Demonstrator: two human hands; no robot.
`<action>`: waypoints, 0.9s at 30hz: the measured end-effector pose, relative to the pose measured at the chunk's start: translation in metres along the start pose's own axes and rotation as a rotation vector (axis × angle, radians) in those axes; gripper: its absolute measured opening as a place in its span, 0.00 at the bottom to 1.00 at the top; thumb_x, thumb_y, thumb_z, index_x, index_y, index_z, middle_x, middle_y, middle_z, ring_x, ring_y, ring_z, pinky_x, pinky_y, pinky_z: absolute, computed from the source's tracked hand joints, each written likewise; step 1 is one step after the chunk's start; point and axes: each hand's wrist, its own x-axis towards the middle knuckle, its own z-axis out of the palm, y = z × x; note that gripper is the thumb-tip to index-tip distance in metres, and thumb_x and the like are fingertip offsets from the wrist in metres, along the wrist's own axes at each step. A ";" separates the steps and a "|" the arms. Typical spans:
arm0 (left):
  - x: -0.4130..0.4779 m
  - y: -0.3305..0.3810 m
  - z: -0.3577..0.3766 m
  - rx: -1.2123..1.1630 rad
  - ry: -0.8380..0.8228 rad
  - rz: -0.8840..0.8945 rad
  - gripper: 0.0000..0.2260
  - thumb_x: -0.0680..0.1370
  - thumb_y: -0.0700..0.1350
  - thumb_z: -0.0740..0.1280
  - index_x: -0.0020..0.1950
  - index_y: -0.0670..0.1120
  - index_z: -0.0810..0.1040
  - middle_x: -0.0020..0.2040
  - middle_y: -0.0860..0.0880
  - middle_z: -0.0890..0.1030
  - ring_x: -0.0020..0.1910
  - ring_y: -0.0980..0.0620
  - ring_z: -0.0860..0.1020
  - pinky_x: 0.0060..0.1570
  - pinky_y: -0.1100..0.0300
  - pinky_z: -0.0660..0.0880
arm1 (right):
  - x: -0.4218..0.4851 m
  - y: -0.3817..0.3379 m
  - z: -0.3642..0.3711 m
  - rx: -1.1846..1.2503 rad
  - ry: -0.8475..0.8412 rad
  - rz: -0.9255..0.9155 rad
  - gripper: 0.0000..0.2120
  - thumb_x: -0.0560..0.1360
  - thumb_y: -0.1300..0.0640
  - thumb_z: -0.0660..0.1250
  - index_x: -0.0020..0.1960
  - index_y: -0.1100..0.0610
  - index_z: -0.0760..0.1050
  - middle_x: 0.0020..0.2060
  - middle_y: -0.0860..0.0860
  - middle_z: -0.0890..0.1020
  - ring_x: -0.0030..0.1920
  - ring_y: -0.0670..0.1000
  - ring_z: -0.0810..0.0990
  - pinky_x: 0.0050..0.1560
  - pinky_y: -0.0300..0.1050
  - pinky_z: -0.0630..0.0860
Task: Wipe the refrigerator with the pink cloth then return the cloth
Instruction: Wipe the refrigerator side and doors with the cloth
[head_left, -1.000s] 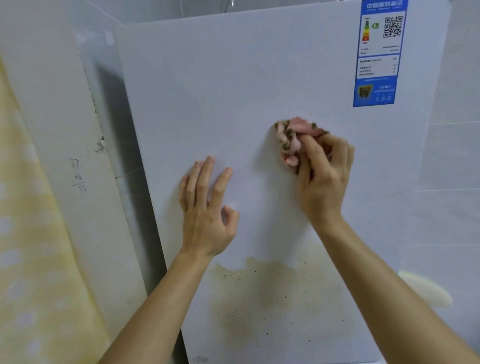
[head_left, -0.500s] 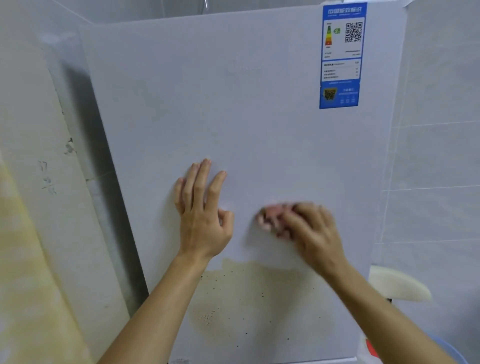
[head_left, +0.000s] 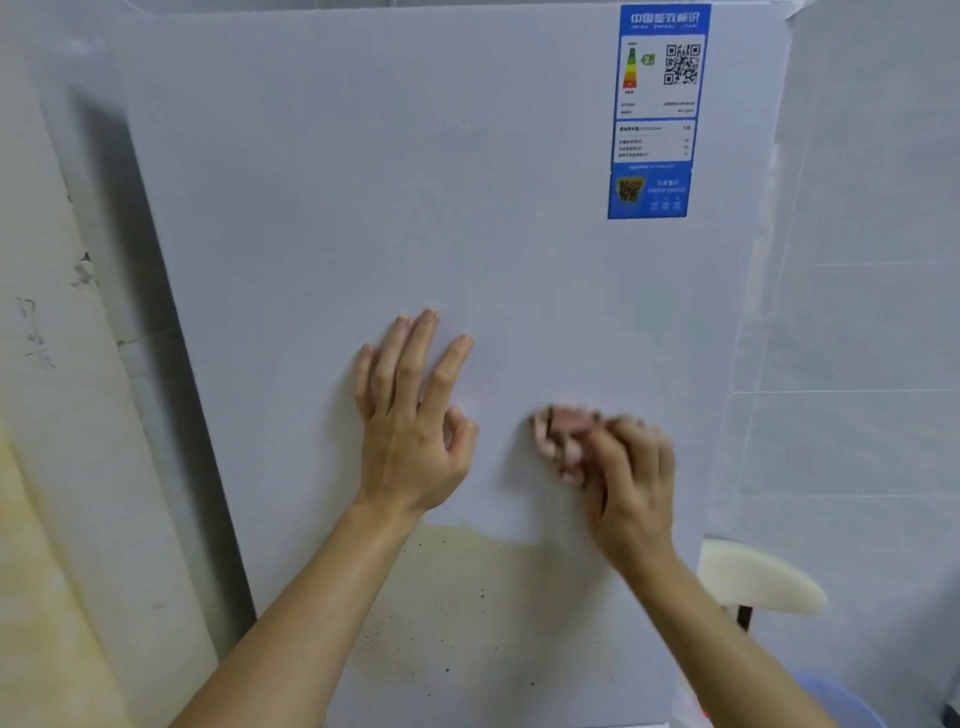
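Observation:
The white refrigerator door (head_left: 415, 182) fills the view. My left hand (head_left: 410, 415) rests flat on it, fingers straight and pointing up. To its right, my right hand (head_left: 628, 478) grips a bunched pink cloth (head_left: 561, 436) and presses it against the door; both are motion-blurred. A yellowish, speckled stain (head_left: 467, 608) spreads over the door below both hands.
A blue energy label (head_left: 657, 111) sticks to the door's upper right. A white stool seat (head_left: 753, 577) stands beside the fridge at lower right, with a blue basin rim (head_left: 841, 696) below it. Grey tiled wall lies right; a scuffed wall and yellow curtain lie left.
My right hand has swept the pink cloth down the door from near the label's height to level with my left wrist. The view has shifted. My left hand has stayed flat on the door.

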 end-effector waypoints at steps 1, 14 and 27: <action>0.000 0.004 0.002 -0.001 -0.003 0.003 0.33 0.72 0.38 0.68 0.78 0.47 0.71 0.81 0.41 0.65 0.82 0.41 0.60 0.80 0.37 0.52 | -0.025 0.004 -0.003 -0.025 -0.048 -0.024 0.10 0.82 0.59 0.65 0.63 0.55 0.74 0.59 0.55 0.72 0.55 0.59 0.73 0.57 0.56 0.72; 0.004 0.029 0.011 0.022 0.002 -0.015 0.31 0.70 0.38 0.64 0.75 0.45 0.75 0.81 0.42 0.67 0.82 0.40 0.61 0.80 0.36 0.52 | 0.112 0.049 -0.035 -0.002 0.145 0.144 0.15 0.86 0.52 0.61 0.61 0.56 0.84 0.62 0.54 0.77 0.59 0.57 0.72 0.61 0.51 0.67; 0.012 0.043 0.019 0.033 0.053 0.000 0.32 0.69 0.37 0.65 0.74 0.45 0.76 0.80 0.42 0.69 0.81 0.41 0.63 0.80 0.37 0.54 | -0.012 0.048 -0.042 0.060 0.021 0.297 0.16 0.87 0.50 0.58 0.67 0.59 0.76 0.62 0.58 0.72 0.61 0.60 0.72 0.70 0.38 0.63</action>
